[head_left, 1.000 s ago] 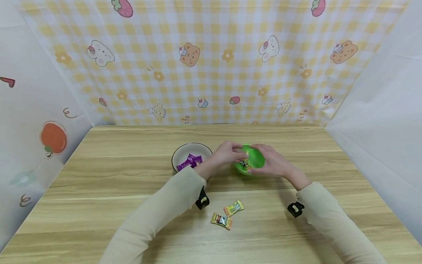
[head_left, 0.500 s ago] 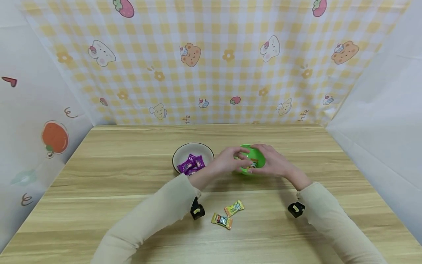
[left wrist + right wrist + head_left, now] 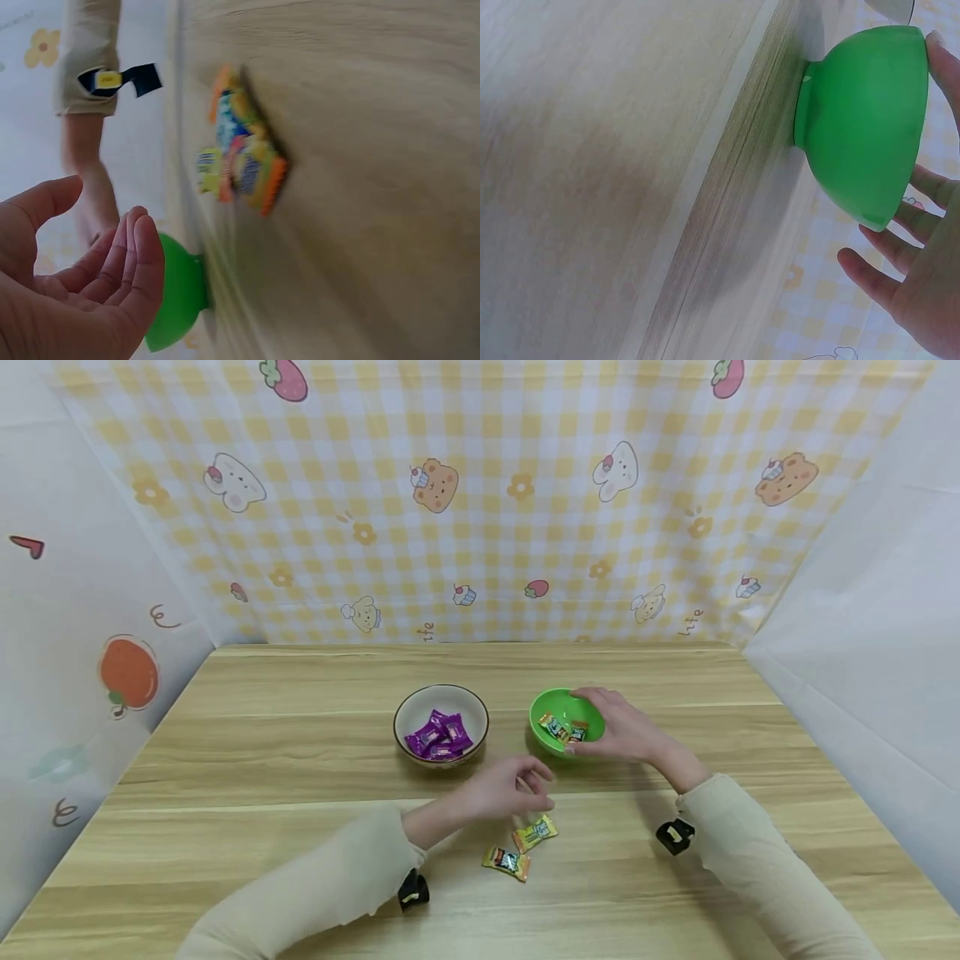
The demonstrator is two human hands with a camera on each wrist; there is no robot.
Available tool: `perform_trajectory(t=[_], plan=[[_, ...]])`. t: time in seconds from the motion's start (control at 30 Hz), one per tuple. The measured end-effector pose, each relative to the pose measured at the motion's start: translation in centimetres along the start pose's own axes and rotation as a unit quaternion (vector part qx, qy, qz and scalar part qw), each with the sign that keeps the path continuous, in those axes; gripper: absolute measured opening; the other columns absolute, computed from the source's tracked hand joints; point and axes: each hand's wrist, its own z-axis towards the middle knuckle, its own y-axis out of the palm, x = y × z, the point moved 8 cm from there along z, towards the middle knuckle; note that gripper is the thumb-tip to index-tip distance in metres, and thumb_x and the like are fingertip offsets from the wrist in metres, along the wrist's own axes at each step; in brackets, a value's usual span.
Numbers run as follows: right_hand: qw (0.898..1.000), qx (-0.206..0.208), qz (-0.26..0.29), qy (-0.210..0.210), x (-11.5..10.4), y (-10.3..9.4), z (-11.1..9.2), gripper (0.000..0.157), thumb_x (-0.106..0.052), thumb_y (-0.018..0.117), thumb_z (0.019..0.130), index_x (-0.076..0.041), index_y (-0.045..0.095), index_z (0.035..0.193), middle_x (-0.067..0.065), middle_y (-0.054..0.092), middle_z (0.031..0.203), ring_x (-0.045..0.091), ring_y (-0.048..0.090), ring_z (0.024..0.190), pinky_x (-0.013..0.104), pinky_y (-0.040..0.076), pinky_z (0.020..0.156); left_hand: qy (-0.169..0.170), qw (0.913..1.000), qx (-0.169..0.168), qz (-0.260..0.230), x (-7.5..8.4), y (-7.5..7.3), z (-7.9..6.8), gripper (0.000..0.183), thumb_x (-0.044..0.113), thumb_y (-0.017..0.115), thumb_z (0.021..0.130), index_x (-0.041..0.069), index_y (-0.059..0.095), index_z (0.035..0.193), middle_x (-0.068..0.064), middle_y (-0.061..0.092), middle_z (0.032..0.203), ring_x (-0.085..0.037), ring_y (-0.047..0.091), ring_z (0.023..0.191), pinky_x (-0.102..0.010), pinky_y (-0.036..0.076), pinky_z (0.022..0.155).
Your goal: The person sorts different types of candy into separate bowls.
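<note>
My left hand [image 3: 504, 789] hangs loosely curled above the table, with nothing between thumb and fingers. Just below it lie two yellow-and-orange wrapped candies, an upper candy [image 3: 535, 833] and a lower candy [image 3: 507, 862]; both look blurred in the left wrist view. My right hand [image 3: 626, 727] holds the green bowl [image 3: 866, 124] by its rim from the right, thumb on the near side and fingers toward the far side. Inside that bowl, two similar candies [image 3: 553, 727] show. The bowl stands upright on the table.
Left of the green bowl stands a white bowl [image 3: 405, 714] with a dark rim, holding several purple wrapped candies [image 3: 441, 735]. The wooden table [image 3: 262, 727] ends at a yellow checkered cloth [image 3: 480, 527] behind.
My left hand has drawn back from over the green bowl, toward the front and over the loose candies. A second candy now shows in that bowl. My right hand has stayed at its rim.
</note>
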Motion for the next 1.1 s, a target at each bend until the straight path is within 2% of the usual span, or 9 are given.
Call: perform_trajectory(t=[0.13,0.27,0.43,0.6,0.73,0.83,0.93,1.0,1.1], plan=[[1.0,0.001,-0.003,0.003,0.0,0.0,0.0,0.087,-0.056,0.069,0.064,-0.006,0.039,0.129,0.015,0.042,0.127,0.031,0.039,0.112,0.048,0.036,0.086,0.018,0.9991,-0.012,0.037,-0.6,1.0,-0.4,0.035,0.013,0.07,0.076,0.0,0.057,0.106,0.002,0.059,0.079,-0.009,0.057,0.071,-0.021,0.046,0.062],[1.0,-0.002,-0.004,0.008,0.2,0.1,0.0,0.087,-0.057,0.067,0.065,-0.007,0.039,0.129,0.014,0.041,0.128,0.03,0.038,0.113,0.047,0.036,0.087,0.033,0.9913,-0.009,0.127,-1.0,1.6,-0.4,0.033,0.017,0.071,0.074,0.004,0.059,0.102,0.005,0.059,0.079,-0.005,0.055,0.071,-0.018,0.043,0.065],[1.0,-0.002,-0.005,0.007,0.2,0.1,0.0,0.087,-0.058,0.067,0.065,-0.007,0.038,0.129,0.014,0.041,0.128,0.03,0.038,0.113,0.048,0.036,0.087,0.053,0.9699,0.003,0.238,-1.2,2.0,-0.2,0.03,0.022,0.073,0.071,0.007,0.061,0.095,0.008,0.056,0.075,-0.003,0.05,0.07,-0.016,0.04,0.065],[1.0,0.001,-0.007,0.004,0.2,0.1,0.0,0.087,-0.058,0.068,0.065,-0.007,0.039,0.129,0.014,0.042,0.127,0.03,0.038,0.112,0.048,0.036,0.086,0.062,0.9537,0.001,0.294,-1.4,2.5,-0.1,0.026,0.024,0.074,0.069,0.009,0.061,0.086,0.009,0.049,0.069,-0.003,0.044,0.063,-0.015,0.037,0.058],[1.0,-0.005,-0.004,0.009,0.3,0.1,0.0,0.088,-0.06,0.066,0.065,-0.007,0.038,0.13,0.013,0.041,0.128,0.029,0.038,0.112,0.047,0.036,0.087,0.087,0.9315,-0.01,0.353,-1.1,3.0,-0.3,0.021,0.022,0.072,0.068,0.012,0.057,0.078,0.009,0.045,0.067,-0.003,0.041,0.06,-0.015,0.034,0.054],[1.0,-0.01,-0.001,0.011,0.4,0.2,0.0,0.088,-0.061,0.064,0.065,-0.007,0.038,0.13,0.013,0.04,0.129,0.029,0.037,0.113,0.047,0.035,0.088,0.097,0.9188,-0.011,0.382,-0.8,3.3,-0.3,0.019,0.02,0.072,0.068,0.014,0.054,0.072,0.01,0.043,0.067,-0.004,0.041,0.059,-0.017,0.033,0.051],[1.0,-0.012,0.0,0.011,0.3,0.2,0.0,0.089,-0.061,0.064,0.066,-0.006,0.038,0.13,0.014,0.04,0.129,0.03,0.037,0.114,0.047,0.035,0.089,0.092,0.9199,-0.008,0.381,-0.8,3.2,-0.4,0.017,0.02,0.072,0.07,0.015,0.056,0.07,0.01,0.044,0.067,-0.004,0.041,0.058,-0.017,0.034,0.051],[1.0,-0.012,0.001,0.011,0.2,0.2,-0.1,0.088,-0.061,0.064,0.066,-0.007,0.038,0.13,0.014,0.04,0.129,0.03,0.037,0.114,0.047,0.034,0.089,0.084,0.9258,-0.008,0.368,-0.9,3.1,-0.4,0.014,0.02,0.071,0.071,0.014,0.058,0.071,0.011,0.046,0.066,-0.004,0.042,0.057,-0.018,0.035,0.051],[1.0,-0.012,0.0,0.011,0.1,0.1,-0.1,0.088,-0.061,0.064,0.066,-0.007,0.038,0.13,0.014,0.04,0.129,0.03,0.037,0.114,0.047,0.035,0.089,0.071,0.9391,-0.005,0.336,-1.0,2.7,-0.4,0.011,0.021,0.07,0.073,0.013,0.062,0.074,0.012,0.048,0.065,-0.004,0.042,0.057,-0.017,0.035,0.053]])
